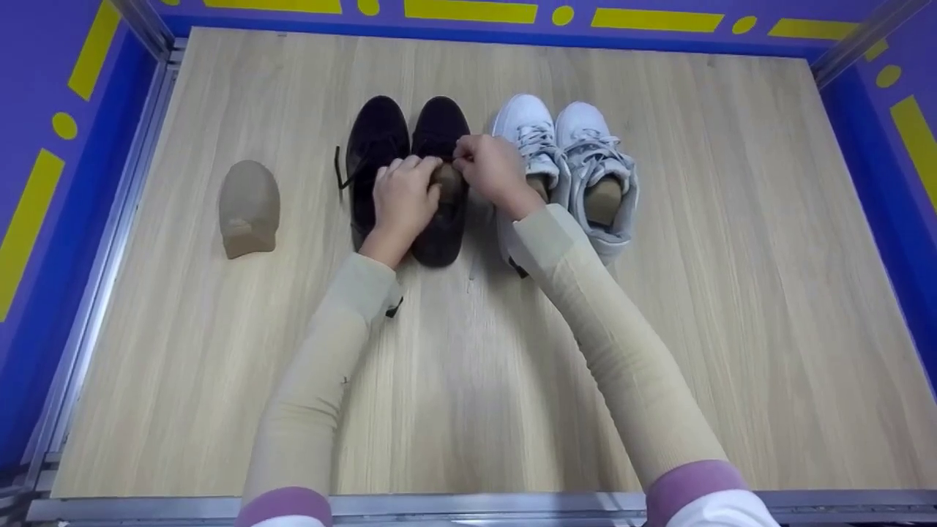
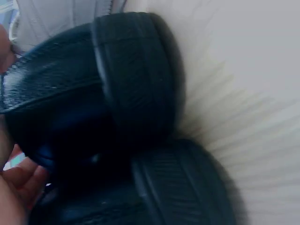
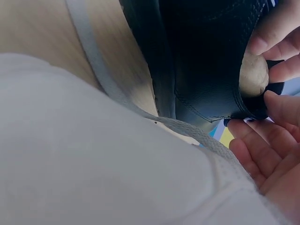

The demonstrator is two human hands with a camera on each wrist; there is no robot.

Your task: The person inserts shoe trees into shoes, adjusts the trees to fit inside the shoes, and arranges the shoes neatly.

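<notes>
A pair of black lace-up shoes stands side by side in the head view, toes away from me. In the opening of the right black shoe sits a beige shoe tree, partly covered by fingers. My left hand reaches across the left black shoe, its thumb and fingers around the near end of that shoe tree. At the shoe's right side my right hand pinches the collar edge by the lacing. Fingers hide the laces there. The left wrist view shows the black heels, blurred.
White sneakers stand just right of the black pair, each with a beige shoe tree inside. Another loose shoe tree lies at left on the wooden tabletop. Blue panels border the left, back and right.
</notes>
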